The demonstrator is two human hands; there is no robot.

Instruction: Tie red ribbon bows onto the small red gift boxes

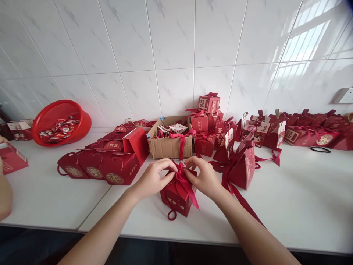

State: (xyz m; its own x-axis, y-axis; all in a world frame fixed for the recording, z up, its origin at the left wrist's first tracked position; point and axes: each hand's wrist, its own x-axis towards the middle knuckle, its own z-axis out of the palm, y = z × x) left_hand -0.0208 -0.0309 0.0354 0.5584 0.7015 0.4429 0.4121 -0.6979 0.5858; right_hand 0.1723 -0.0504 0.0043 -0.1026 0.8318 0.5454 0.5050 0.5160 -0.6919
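Observation:
A small red gift box (pixel 174 200) stands near the table's front edge, with a corded loop hanging down its front. On its top is a red satin ribbon (pixel 190 189) gathered in a bow, one tail falling over the right side. My left hand (pixel 156 176) pinches the bow's left loop between thumb and fingertips. From the other side, my right hand (pixel 203 176) pinches the ribbon close to the knot. Just right of my right hand stands a triangular red box (pixel 245 167) with long ribbon trailing toward the table edge.
Rows of red boxes (pixel 121 169) stand at left, below a tilted red basin (pixel 82 127) of wrapped sweets. Behind my hands is a cardboard carton (pixel 167 148). More red boxes (pixel 306 136) line the wall; a black ring (pixel 320 150) lies nearby. Another person's arm (pixel 4 191) shows far left.

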